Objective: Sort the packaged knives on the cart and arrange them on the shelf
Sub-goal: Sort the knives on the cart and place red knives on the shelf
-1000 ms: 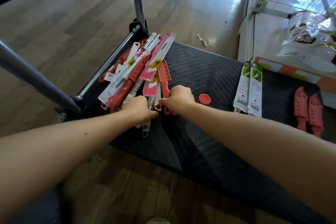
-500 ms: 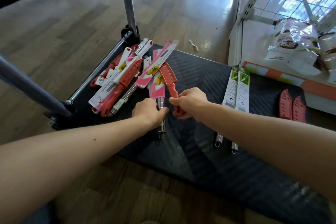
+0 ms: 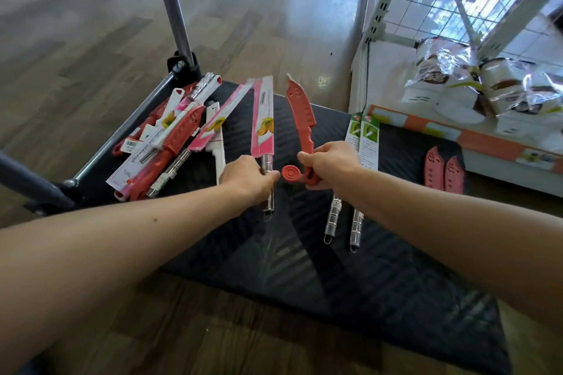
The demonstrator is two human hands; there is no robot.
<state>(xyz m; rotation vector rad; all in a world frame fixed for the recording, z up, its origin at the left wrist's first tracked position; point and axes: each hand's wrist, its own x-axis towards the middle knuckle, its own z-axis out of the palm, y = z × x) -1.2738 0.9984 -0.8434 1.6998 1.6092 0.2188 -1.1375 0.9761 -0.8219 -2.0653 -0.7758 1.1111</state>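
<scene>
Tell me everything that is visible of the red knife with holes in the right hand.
The red plastic-looking knife is one colour from tip to handle. Its broad blade has small holes and a stepped heel; the handle is wavy. The right hand grips the handle and hides part of it. The blade points away from the person, leaning slightly left, apart from the other knives. It has no cardboard sleeve. Whether it touches the black cart deck cannot be told.

A pile of packaged knives (image 3: 170, 143) is lying on the black cart (image 3: 304, 268) at left, with two green-carded knives (image 3: 364, 143) and two red sheaths (image 3: 443, 172) lying at right.
</scene>
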